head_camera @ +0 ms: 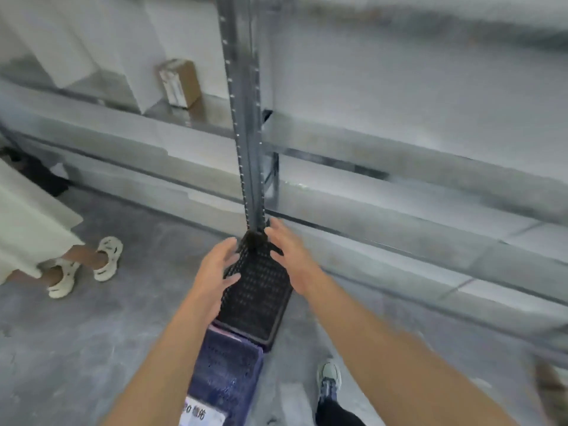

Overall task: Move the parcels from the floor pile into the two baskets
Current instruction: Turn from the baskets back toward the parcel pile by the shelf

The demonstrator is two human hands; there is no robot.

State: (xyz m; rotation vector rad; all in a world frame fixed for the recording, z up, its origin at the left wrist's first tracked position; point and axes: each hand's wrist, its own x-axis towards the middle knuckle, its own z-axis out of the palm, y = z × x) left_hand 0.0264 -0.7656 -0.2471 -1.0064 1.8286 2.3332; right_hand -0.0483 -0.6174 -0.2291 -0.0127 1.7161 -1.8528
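Black basket (258, 302): perforated, on the floor (92, 348), far end against the foot of the shelf post (246, 118).
Blue basket (227, 370): on the floor, just nearer than the black one and meeting its near end; white label (203, 415) on its near side.
Left hand (215, 265): at the black basket's left rim, fingers straight and spread, holding nothing.
Right hand (290, 256): at the right rim, fingers straight, slightly apart; contact blurred, cannot tell.
Box (179, 83): cardboard, upright on the shelf (199, 115), left of the post.
Second person: pale sandals (107, 256), far left.
Wearer's shoe (330, 379): right of the blue basket.
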